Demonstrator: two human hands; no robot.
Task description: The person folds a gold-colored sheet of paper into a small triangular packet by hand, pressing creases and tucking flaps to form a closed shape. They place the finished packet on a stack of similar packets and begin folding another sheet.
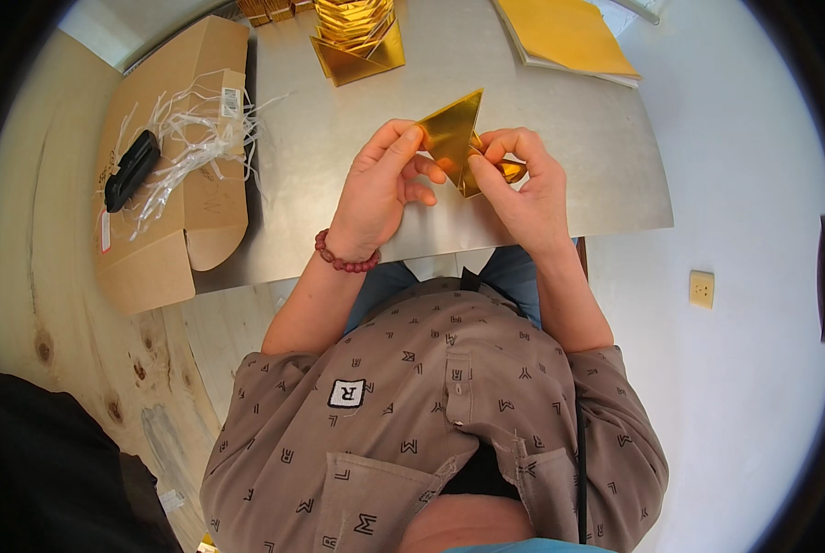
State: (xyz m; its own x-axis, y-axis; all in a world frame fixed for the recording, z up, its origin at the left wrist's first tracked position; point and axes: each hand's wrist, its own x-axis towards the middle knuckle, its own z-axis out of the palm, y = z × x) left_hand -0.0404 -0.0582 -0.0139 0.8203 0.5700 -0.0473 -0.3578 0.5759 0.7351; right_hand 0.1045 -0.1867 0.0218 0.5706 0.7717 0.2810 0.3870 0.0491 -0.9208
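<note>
A sheet of shiny gold foil paper [451, 135], folded to a pointed triangle, is held up over the near part of the metal table. My left hand [380, 180] pinches its left corner between thumb and fingers; the lower fingers are curled beneath. My right hand [523, 180] grips the lower right side, where a narrow folded flap of the paper sticks out past the fingers. Part of the fold is hidden behind the right thumb. A stack of folded gold paper pieces [361, 57] stands beyond my hands at the table's far side.
The metal table [606, 157] has a rounded right corner. On its far right lies a pile of flat yellow-gold sheets [569, 37]. To the left, an opened cardboard box [219, 184] carries white plastic strips [191, 147] and a black oblong object [132, 171]. A wall outlet [701, 289] is at right.
</note>
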